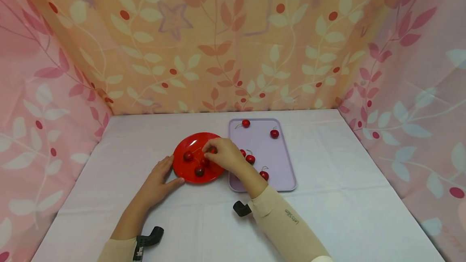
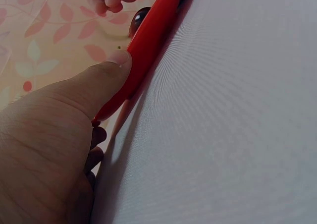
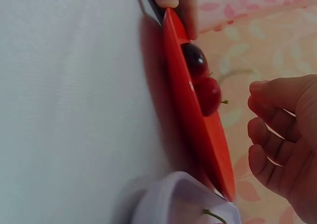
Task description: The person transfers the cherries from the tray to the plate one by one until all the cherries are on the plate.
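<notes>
At the left rim of a red plate (image 1: 189,177), my left hand (image 1: 160,181) holds the edge between its spread thumb and fingers. In the left wrist view the thumb (image 2: 111,73) lies against the rim. Several cherries sit on the plate, including a dark one (image 1: 199,171) and a brighter red one (image 3: 208,95). Over the plate's right side, my right hand (image 1: 225,155) is bent at the fingers, with thumb and index close together. A thin cherry stem (image 3: 237,73) ends near these fingertips; whether they grip it is unclear. Wrist views show no cherry hanging from this hand.
Right of the plate, a pale purple tray (image 1: 269,153) carries several stemmed cherries, among them one at the back (image 1: 246,123) and one at the right (image 1: 274,133). My right forearm crosses the tray's near left corner. White cloth (image 1: 346,185) covers the table; patterned curtains (image 1: 225,43) surround it.
</notes>
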`<state>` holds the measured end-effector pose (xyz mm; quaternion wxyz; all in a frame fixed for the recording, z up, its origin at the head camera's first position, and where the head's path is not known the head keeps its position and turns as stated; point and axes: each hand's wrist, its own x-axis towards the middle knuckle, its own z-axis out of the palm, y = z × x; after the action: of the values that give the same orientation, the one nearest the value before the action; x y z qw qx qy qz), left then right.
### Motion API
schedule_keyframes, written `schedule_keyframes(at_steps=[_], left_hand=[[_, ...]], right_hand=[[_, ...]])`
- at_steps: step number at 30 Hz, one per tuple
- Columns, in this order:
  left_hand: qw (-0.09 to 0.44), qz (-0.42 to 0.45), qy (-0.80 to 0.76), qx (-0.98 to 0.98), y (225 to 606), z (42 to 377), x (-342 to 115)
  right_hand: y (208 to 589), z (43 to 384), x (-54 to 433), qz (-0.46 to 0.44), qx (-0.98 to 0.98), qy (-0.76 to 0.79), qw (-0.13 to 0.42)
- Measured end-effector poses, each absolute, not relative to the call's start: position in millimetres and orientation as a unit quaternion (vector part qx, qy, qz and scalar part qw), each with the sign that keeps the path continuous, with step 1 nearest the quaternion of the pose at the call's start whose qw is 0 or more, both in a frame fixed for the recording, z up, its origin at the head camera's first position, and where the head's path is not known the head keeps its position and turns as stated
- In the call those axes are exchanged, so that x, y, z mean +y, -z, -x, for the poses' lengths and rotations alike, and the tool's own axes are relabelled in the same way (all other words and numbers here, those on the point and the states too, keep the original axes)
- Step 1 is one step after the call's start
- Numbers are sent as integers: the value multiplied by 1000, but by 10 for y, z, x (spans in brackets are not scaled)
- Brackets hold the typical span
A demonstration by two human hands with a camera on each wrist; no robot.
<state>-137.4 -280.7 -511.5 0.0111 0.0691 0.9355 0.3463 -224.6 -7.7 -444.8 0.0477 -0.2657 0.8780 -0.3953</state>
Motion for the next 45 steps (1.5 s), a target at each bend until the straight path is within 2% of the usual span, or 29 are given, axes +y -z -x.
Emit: schedule_keyframes(at_steps=[16, 29, 45], left_hand=[[11, -69, -345, 936, 5122, 1372, -2807], [14, -65, -346, 936, 5108, 1377, -2790], [13, -69, -345, 936, 5098, 1363, -2793]], right_hand=[[4033, 2011, 408, 310, 864, 397, 3], [3872, 1831, 936, 324, 862, 388, -41], [4014, 1915, 1566, 290, 871, 394, -45]])
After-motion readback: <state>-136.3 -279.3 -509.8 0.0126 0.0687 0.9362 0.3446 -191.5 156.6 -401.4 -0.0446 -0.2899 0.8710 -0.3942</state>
